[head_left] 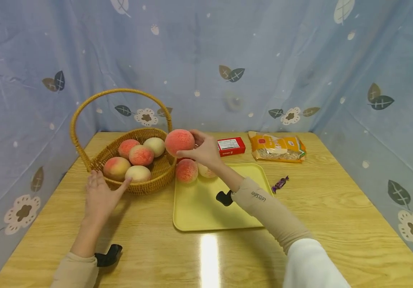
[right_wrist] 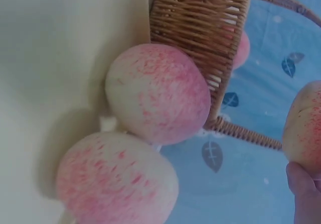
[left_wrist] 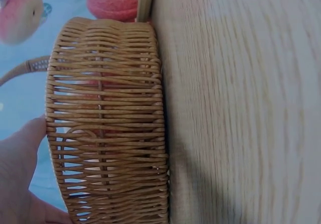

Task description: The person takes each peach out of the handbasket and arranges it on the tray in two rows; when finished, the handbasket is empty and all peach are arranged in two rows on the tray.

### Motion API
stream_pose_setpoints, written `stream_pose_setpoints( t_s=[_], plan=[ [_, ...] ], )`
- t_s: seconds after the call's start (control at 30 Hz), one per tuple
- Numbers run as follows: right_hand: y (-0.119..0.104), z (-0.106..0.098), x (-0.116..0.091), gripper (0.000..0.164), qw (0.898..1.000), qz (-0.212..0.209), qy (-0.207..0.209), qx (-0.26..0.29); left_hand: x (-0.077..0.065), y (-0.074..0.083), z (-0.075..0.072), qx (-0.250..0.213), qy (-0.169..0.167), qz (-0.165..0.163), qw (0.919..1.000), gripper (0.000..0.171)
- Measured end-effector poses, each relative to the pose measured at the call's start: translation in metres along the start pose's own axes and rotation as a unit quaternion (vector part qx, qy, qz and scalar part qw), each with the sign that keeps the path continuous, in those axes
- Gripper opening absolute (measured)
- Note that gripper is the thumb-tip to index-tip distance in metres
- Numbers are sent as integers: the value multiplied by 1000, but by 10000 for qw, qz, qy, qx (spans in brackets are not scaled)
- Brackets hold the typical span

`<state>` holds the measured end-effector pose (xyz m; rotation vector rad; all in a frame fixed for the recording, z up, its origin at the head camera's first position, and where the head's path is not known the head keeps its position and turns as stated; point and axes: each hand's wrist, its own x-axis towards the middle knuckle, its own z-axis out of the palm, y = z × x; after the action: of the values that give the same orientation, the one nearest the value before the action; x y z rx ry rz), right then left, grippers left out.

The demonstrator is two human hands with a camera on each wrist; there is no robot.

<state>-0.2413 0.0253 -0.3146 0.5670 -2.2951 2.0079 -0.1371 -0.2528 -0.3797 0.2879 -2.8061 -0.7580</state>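
Observation:
My right hand [head_left: 206, 150] grips a pinkish-red peach [head_left: 179, 142] between thumb and fingers, raised beside the right side of the wicker basket [head_left: 156, 185]. Only the thumb and part of this peach [right_wrist: 305, 128] show at the right wrist view's edge. My left hand [head_left: 100, 196] holds the basket's near-left rim, thumb and fingers spread along it. In the left wrist view, the thumb and a finger meet the rim of the woven basket wall [left_wrist: 108, 113]. Several red and pale peaches [head_left: 141, 155] lie inside the basket. Another red peach [head_left: 186, 171] and a paler peach [head_left: 206, 172] sit on the yellow tray [head_left: 206, 208].
A red box [head_left: 232, 146] lies behind the tray, partly hidden by the right hand. Right of it is an orange food packet [head_left: 277, 147]. A purple wrapped candy [head_left: 280, 184] lies beside the tray. The basket's tall handle [head_left: 120, 91] arches over it; a blue patterned curtain [head_left: 206, 60] surrounds the wooden table.

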Motion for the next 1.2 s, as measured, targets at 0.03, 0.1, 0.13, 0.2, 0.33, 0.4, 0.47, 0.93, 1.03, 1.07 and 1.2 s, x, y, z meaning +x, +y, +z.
stream_pose_setpoints(
  t_s=[0.03,0.1,0.13,0.2,0.33,0.4,0.47,0.93,1.03,1.07,1.2],
  plan=[
    [1,-4,-2,61,10000,-10,55,57,0,0,0,-33,8,-14,10000,112],
    [4,-13,-6,60,9997,-5,170,170,-1,0,0,-71,19,-24,10000,112],
    [6,-18,-7,59,9995,-14,230,192,-1,0,0,-84,32,-24,10000,112],
    [10,-28,-11,58,9993,-9,321,200,-1,0,0,-100,37,-24,9999,112],
    [20,-46,-18,58,9987,66,427,265,-2,-1,-1,-70,36,-33,10000,112],
    [24,-55,-21,59,9983,160,496,279,-2,-2,-2,-51,53,-19,10000,111],
    [28,-64,-23,60,9972,334,619,252,-2,-3,-2,-37,90,18,10000,110],
    [68,-113,-33,54,9703,1655,1706,-454,-1,-2,-1,-46,123,37,9999,111],
    [74,-116,-33,58,9627,1874,1896,-474,0,-2,0,-57,118,58,9999,110],
    [76,-117,-33,58,9612,1909,1922,-521,0,-2,0,-45,118,63,9999,110],
    [83,-118,-34,55,9542,2139,1935,-793,0,-2,1,-30,104,34,9999,110]
  ],
)
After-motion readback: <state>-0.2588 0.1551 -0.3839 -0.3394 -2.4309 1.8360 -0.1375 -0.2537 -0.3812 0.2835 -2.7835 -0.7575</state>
